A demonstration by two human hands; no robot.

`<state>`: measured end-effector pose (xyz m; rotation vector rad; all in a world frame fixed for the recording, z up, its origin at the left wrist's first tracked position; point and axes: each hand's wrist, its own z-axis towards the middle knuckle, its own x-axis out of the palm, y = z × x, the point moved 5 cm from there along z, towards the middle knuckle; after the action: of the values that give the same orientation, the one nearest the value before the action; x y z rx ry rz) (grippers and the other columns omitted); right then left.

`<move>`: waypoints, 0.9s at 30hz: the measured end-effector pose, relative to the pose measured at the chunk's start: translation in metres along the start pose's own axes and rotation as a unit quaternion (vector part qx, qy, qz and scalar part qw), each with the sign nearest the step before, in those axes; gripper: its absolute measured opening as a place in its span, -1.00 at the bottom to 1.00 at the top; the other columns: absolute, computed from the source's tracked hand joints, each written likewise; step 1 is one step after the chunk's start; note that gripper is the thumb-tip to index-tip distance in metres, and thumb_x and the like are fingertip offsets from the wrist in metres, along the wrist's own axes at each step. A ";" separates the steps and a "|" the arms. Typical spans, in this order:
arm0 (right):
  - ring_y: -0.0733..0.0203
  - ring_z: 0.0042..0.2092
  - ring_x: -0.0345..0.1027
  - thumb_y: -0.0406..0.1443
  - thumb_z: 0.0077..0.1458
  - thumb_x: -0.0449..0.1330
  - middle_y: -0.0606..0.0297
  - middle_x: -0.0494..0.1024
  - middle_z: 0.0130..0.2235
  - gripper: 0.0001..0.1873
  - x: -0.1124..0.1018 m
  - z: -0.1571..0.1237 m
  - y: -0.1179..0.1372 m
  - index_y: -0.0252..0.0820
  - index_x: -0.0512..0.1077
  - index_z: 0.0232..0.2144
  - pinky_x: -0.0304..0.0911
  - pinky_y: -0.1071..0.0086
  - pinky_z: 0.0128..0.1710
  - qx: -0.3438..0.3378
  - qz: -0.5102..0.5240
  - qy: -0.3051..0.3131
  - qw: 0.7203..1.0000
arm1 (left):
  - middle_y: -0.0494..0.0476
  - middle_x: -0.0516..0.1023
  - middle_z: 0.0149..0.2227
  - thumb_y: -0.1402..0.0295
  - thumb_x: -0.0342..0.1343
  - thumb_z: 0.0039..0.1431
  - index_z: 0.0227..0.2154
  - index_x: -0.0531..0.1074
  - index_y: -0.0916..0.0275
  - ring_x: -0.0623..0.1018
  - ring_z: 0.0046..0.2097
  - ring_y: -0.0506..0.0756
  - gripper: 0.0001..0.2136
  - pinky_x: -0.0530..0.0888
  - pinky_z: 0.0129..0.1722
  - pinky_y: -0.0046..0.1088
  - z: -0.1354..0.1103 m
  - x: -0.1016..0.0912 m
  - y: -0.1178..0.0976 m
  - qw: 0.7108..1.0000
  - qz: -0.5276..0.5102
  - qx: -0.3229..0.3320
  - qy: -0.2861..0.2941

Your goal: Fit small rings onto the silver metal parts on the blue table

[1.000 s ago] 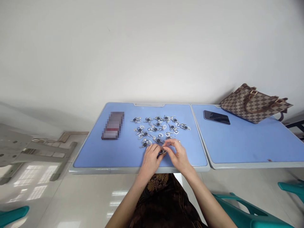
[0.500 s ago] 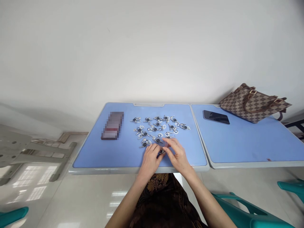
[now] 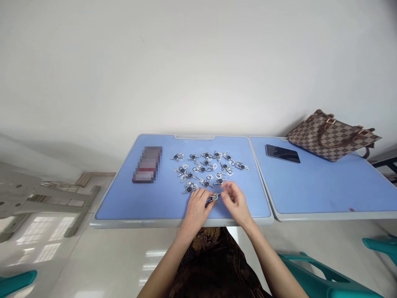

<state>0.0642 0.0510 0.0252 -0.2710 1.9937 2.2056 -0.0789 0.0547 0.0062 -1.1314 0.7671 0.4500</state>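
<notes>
Near the table's front edge, my left hand is closed on a small metal part with a dark end. A thin pin-like piece sticks out of it to the right. Just right of it, my right hand is raised with its fingers curled in toward the thumb. What these fingers hold, if anything, cannot be made out. Beyond both hands lie several similar metal parts with round black discs, mixed with thin plates and dark rings. One such part lies right behind my right fingertips.
A blurred-out dark box-like object lies on the left of the blue table. On the adjoining table are a phone and a checked handbag against the wall. A green stool stands at lower right.
My right hand has drawn away from the metal part, to the right, uncovering it. My left hand keeps its hold in the same place.
</notes>
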 end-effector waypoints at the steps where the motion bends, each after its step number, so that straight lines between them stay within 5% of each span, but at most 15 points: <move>1: 0.32 -0.54 0.12 -0.24 0.19 0.11 0.48 0.22 -0.56 -0.89 0.003 -0.002 -0.002 -0.13 0.35 -0.24 0.07 0.45 -0.51 0.000 -0.061 0.025 0.998 | 0.06 0.49 -0.22 0.44 0.12 0.19 -0.28 0.40 0.17 0.44 -0.14 0.13 -0.94 0.34 -0.12 -0.29 0.000 0.000 0.000 1.000 0.005 0.001 0.002; 6: 0.20 -0.40 0.42 -0.29 0.20 0.12 0.31 0.56 -0.40 -0.92 0.015 -0.011 -0.011 -0.16 0.39 -0.29 0.13 0.40 -0.40 -0.037 -0.294 0.054 0.954 | 0.06 0.49 -0.21 0.51 0.09 0.16 -0.27 0.39 0.18 0.44 -0.13 0.13 -0.88 0.34 -0.09 -0.28 -0.001 0.002 0.001 1.000 0.017 0.004 0.003; 14: 0.11 -0.35 0.51 -0.34 0.26 0.04 0.21 0.62 -0.35 -0.86 0.018 -0.011 -0.010 -0.18 0.40 -0.29 0.13 0.38 -0.42 -0.056 -0.438 0.048 0.896 | 0.04 0.49 -0.23 0.47 0.14 0.16 -0.27 0.40 0.18 0.44 -0.14 0.11 -0.90 0.34 -0.10 -0.30 0.000 0.001 0.001 1.000 0.003 -0.007 0.001; 19: 0.12 -0.35 0.51 -0.31 0.29 -0.03 0.20 0.61 -0.33 -0.82 0.016 -0.012 -0.012 -0.21 0.37 -0.22 0.18 0.38 -0.42 -0.078 -0.380 0.063 0.920 | 0.06 0.49 -0.23 0.44 0.11 0.19 -0.28 0.40 0.18 0.44 -0.15 0.12 -0.94 0.34 -0.10 -0.29 0.000 0.000 -0.001 1.000 0.007 -0.002 -0.005; 23: 0.17 -0.35 0.50 -0.22 0.31 -0.03 0.22 0.61 -0.30 -0.78 -0.008 0.002 -0.018 -0.18 0.36 -0.17 0.23 0.40 -0.36 -0.056 -0.305 0.006 0.951 | 0.07 0.49 -0.22 0.39 0.14 0.20 -0.25 0.40 0.17 0.43 -0.14 0.14 -0.93 0.34 -0.10 -0.27 0.000 0.001 -0.001 1.000 0.007 -0.004 -0.001; 27: 0.11 -0.33 0.50 -0.23 0.28 0.01 0.20 0.62 -0.32 -0.79 -0.033 0.026 -0.028 -0.19 0.40 -0.19 0.18 0.39 -0.37 0.010 -0.362 -0.026 0.932 | 0.06 0.48 -0.21 0.46 0.16 0.15 -0.22 0.39 0.16 0.44 -0.12 0.15 -0.85 0.34 -0.09 -0.26 0.000 0.001 0.000 1.000 0.013 -0.014 -0.002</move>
<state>0.1022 0.0797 0.0081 -0.7887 1.5295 1.6877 -0.0778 0.0548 0.0056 -1.1480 0.7744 0.4859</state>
